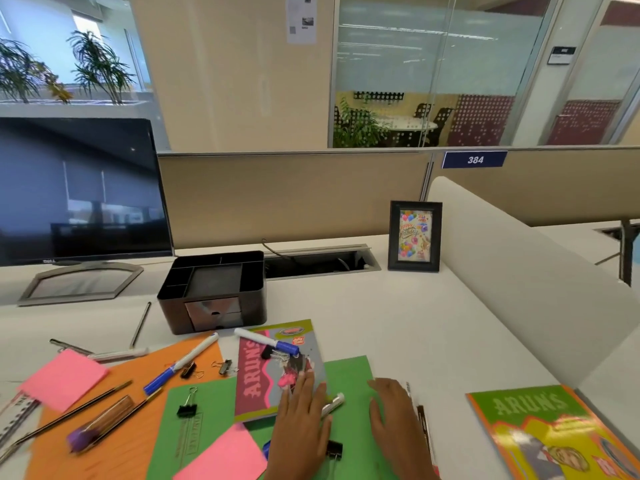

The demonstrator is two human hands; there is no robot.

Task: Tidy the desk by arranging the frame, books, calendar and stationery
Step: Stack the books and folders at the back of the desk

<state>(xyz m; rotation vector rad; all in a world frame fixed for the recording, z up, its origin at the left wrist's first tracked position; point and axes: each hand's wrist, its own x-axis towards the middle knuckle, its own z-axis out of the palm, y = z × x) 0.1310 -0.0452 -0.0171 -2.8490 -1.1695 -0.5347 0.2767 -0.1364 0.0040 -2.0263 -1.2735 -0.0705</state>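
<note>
1. The black-rimmed picture frame [415, 237] stands upright at the back right of the white desk [433, 323], so that part looks done. I judge the books to be the step in hand.
2. The left hand [304, 420] lies flat, fingers straight and slightly spread, on the near corner of the grey and pink softcover book [266, 368], gripping nothing.
3. The right hand [394, 414] rests flat on the green paper folder [353, 375], fingers straight.
4. A blue-capped white marker [266, 341] lies across the book. It probably has to come off before the book is lifted.
5. The next move calls for sliding this book towards the green and yellow book [540, 427], well apart at the right.
6. Whether the left fingers touch the white pen beside them, I cannot tell.
</note>
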